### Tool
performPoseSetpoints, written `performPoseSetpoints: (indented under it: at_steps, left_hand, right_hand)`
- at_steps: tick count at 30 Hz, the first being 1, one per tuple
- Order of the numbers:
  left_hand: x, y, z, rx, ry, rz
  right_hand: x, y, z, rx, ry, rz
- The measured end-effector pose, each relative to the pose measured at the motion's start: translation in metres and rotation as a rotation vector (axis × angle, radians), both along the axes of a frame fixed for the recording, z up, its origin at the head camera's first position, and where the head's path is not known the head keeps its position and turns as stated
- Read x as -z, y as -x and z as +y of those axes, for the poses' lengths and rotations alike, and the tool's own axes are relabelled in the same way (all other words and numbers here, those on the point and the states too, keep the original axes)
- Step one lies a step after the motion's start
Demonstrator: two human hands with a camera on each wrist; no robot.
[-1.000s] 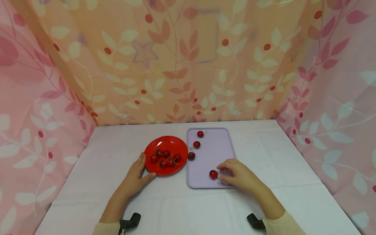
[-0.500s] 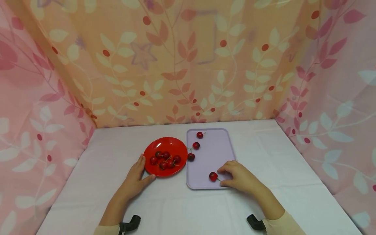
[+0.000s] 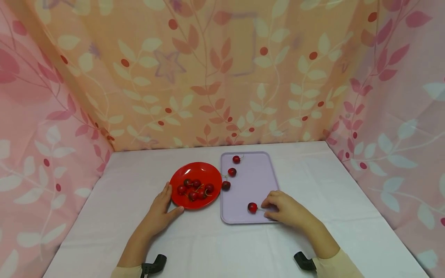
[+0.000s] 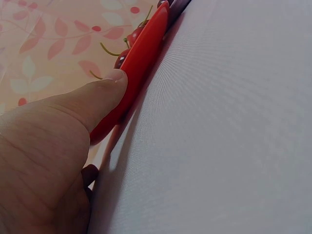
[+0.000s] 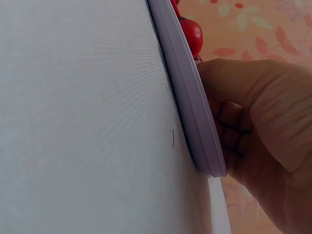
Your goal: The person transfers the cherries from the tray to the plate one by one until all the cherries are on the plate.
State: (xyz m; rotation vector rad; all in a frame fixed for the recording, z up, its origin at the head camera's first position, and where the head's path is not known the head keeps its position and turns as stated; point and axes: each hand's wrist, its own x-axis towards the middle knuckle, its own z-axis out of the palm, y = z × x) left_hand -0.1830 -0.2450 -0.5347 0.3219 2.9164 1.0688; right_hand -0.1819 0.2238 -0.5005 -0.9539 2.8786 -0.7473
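A red plate [image 3: 194, 166] holding several cherries [image 3: 196, 188] sits left of a lilac tray [image 3: 253, 181]. My left hand [image 3: 164, 206] rests against the plate's near-left rim with its fingers fairly straight. In the left wrist view its thumb [image 4: 105, 92] presses the plate's edge [image 4: 141, 53]. Three cherries lie along the tray's left side [image 3: 232, 172]. One more cherry [image 3: 252, 207] lies near the tray's front. My right hand [image 3: 265, 209] is curled beside it, with fingertips meeting at its stem. The right wrist view shows the tray rim [image 5: 190, 107] and that cherry [image 5: 191, 31] next to my fingers [image 5: 253, 112].
A white cloth covers the table [image 3: 313, 185]. Leaf-patterned curtains [image 3: 222, 77] close in the back and both sides. Black wrist mounts [image 3: 154, 264] show at the bottom edge.
My right hand has settled lower on the tray and its fingertips have closed at the cherry's stem. The cherry has barely shifted. The left hand and plate have stayed put.
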Motion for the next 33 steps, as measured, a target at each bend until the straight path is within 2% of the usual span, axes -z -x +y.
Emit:
performPoseSetpoints:
  at_steps: [5,10,18,27,33]
  left_hand:
    - [0.000,0.000,0.000,-0.007,0.003,-0.012]
    - [0.002,0.001,0.000,-0.013,0.002,-0.020]
    - [0.003,0.002,-0.001,-0.009,0.016,-0.017]
    - [0.001,0.000,-0.003,-0.009,0.017,-0.008]
    - [0.001,0.002,0.002,-0.005,0.008,-0.012]
  right_hand:
    - [0.002,0.001,0.001,0.020,0.011,0.029]
    - [0.003,0.002,-0.002,0.063,0.070,0.029]
    - [0.006,0.002,-0.006,0.166,0.215,-0.039]
    - [0.002,0.002,-0.015,0.266,0.406,-0.163]
    - [-0.003,0.001,-0.017,0.280,0.432,-0.157]
